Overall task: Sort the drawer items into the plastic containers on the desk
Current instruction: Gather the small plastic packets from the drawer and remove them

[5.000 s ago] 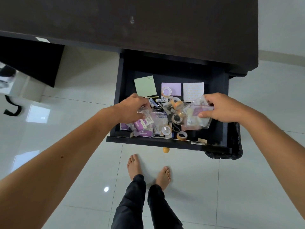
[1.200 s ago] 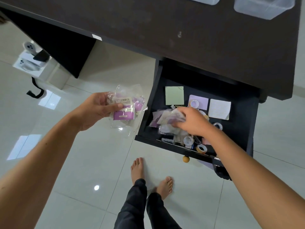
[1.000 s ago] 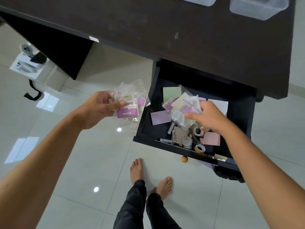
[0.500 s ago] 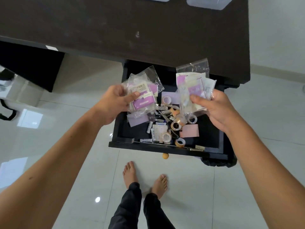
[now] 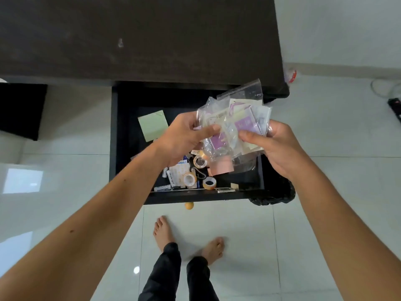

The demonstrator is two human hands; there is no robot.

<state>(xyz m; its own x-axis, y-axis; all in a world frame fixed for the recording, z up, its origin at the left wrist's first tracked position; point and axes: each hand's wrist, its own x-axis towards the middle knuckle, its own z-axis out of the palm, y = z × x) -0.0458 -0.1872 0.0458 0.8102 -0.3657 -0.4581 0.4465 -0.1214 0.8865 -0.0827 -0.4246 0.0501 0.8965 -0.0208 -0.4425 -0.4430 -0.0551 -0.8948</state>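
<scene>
Both hands are raised over the open black drawer (image 5: 114,135), pressed close together. My left hand (image 5: 186,135) pinches a clear plastic packet with a purple card (image 5: 213,137). My right hand (image 5: 275,148) grips a bunch of clear plastic packets (image 5: 247,118), which overlaps the left packet. Below them the drawer holds a green sticky-note pad (image 5: 153,124), a pink pad (image 5: 222,168), several small tape rolls (image 5: 209,183), batteries (image 5: 162,188) and a sticker sheet (image 5: 181,172). The plastic containers are out of the frame.
The dark desk top (image 5: 134,35) fills the upper part of the view. A round wooden knob (image 5: 189,205) sticks out of the drawer front. A black bin bag (image 5: 277,196) sits under the drawer's right end. My bare feet (image 5: 188,242) stand on white floor tiles. A power strip (image 5: 396,107) lies far right.
My two hands have come together over the drawer, so the two lots of packets now overlap. The view has tilted down; the containers on the desk have left the frame.
</scene>
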